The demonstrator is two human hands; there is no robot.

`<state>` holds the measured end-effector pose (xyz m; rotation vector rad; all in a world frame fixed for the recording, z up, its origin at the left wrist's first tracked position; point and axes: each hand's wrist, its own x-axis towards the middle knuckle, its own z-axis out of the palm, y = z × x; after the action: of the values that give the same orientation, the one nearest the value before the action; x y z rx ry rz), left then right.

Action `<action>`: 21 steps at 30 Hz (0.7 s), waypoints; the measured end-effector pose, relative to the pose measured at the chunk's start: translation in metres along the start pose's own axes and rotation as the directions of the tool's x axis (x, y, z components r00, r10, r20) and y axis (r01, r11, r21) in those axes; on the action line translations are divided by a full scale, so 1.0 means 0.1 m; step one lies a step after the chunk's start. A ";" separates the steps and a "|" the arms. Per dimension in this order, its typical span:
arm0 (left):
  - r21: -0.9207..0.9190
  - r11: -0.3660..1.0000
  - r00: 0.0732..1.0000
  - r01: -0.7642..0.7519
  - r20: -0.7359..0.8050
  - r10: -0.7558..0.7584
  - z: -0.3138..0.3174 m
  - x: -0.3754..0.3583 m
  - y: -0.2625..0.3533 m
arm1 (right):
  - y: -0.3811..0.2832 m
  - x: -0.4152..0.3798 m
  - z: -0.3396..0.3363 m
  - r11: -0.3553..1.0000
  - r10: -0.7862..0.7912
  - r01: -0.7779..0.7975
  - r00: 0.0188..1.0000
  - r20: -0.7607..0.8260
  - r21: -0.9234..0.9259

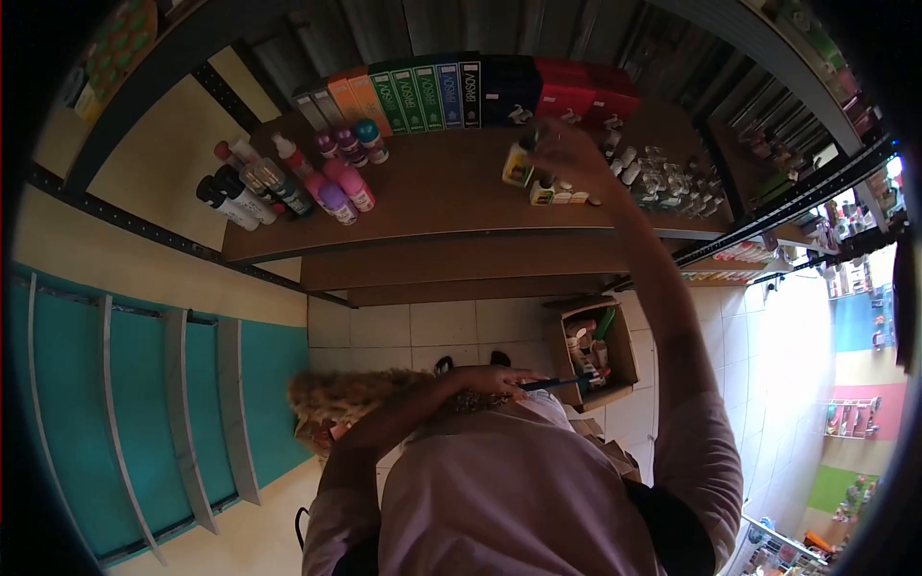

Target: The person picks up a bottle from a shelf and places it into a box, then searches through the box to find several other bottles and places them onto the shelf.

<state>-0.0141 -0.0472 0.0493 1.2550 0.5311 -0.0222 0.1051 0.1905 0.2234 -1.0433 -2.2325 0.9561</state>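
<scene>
My right hand (569,154) reaches over the brown shelf with its fingers closed around a small yellow-labelled bottle (519,166). Just below that hand, more small yellow-and-white packs (557,192) stand near the shelf's front edge. Close to my waist, my left hand (501,380) is closed on a feather duster (355,396). Its fluffy brown head points left, and its dark handle sticks out to the right of my fingers.
Boxes (413,98) line the shelf's back. Spray and roll-on bottles (336,182) stand at left, clear glass bottles (663,182) at right. A cardboard box (624,360) of mixed items sits on the tiled floor. Teal shelving (134,413) stands at left.
</scene>
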 end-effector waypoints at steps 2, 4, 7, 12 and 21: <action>-0.007 0.999 0.999 -0.032 -0.040 0.032 -0.03 -0.04 -0.04 | 0.13 0.28 -0.05 0.996 -0.091 0.091 0.995 0.036 -0.010; -0.064 0.996 0.993 -0.065 -0.101 0.059 -0.05 -0.04 -0.11 | 0.32 0.49 -0.07 0.987 -0.138 0.143 0.988 0.071 -0.068; -0.164 0.982 0.979 -0.093 -0.196 0.060 -0.09 -0.10 -0.22 | 0.64 0.66 -0.02 0.975 -0.119 0.138 0.986 0.118 -0.172; -0.237 0.970 0.985 -0.046 -0.173 0.005 -0.11 -0.15 -0.25 | 0.77 0.70 -0.03 0.959 0.048 0.044 0.949 0.312 -0.281; -0.213 0.973 0.972 -0.089 -0.233 0.038 -0.10 -0.14 -0.31 | 0.84 0.74 -0.01 0.931 0.044 0.138 0.876 0.481 -0.338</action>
<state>-0.0394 -0.0522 0.0255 1.0597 0.6719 0.2327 0.1008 0.2889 0.1700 -0.9672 -2.9264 0.8700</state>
